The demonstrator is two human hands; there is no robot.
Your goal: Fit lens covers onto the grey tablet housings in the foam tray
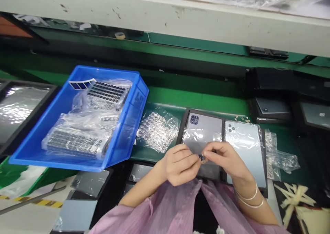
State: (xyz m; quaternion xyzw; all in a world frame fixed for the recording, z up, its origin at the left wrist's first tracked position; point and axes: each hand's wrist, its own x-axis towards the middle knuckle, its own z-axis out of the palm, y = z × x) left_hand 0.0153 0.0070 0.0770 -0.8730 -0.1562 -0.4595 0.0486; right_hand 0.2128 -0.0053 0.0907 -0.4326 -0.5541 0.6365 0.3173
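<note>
My left hand point(180, 164) and my right hand point(226, 157) meet over a grey tablet point(205, 125) that has a dark camera bump and clear film on it. Between their fingertips is a small dark piece with a shiny edge point(201, 157); both hands pinch it, and fingers cover much of it. A lighter silver-blue tablet point(244, 148), also under film, lies beside the grey one in the same black tray point(182, 124). Left of the tray, a clear bag point(157, 130) holds many small shiny rings.
A blue bin point(103, 163) holds bagged sheets of dark round parts point(74, 141). More bagged small parts point(273, 155) lie right of the tray. Several loose rings point(242, 119) sit behind it. Black trays with tablets point(273, 106) are stacked at right. A white shelf edge point(165, 19) crosses above.
</note>
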